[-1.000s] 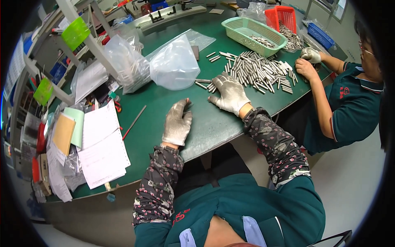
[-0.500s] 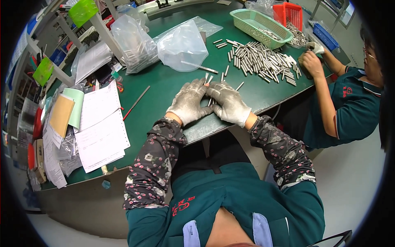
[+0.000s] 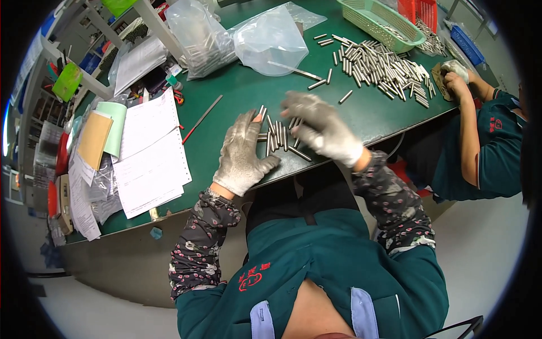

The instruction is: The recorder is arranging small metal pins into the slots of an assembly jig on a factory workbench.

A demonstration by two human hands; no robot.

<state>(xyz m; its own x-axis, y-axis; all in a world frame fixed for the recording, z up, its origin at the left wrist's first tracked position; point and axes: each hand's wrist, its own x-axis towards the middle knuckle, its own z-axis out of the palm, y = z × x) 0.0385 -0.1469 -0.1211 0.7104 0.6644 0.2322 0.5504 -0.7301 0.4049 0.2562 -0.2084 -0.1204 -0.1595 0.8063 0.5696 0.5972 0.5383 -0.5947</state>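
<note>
Several short metal pins (image 3: 278, 135) lie in a loose cluster near the table's front edge, between my hands. My left hand (image 3: 243, 152), in a grey-white work glove with a bare fingertip showing, rests along the left of the cluster, fingers stretched and thumb apart. Its fingertips are beside pins at the cluster's far end. My right hand (image 3: 326, 129), gloved too and somewhat blurred, is at the cluster's right side with fingers spread. Part of the cluster is hidden under its fingers. A single pin (image 3: 345, 96) lies farther off to the right.
A large pin pile (image 3: 384, 68) lies at far right, by a green basket (image 3: 353, 20) and red basket (image 3: 422, 12). A co-worker's hands (image 3: 456, 79) are beyond it. Clear plastic bags (image 3: 271, 42), a slim red-handled tool (image 3: 202, 118) and papers (image 3: 149, 169) lie around.
My hands have parted from close together, uncovering the pin cluster. The right hand has opened and the left thumb has come away from it. The view has shifted, so the table sits higher.
</note>
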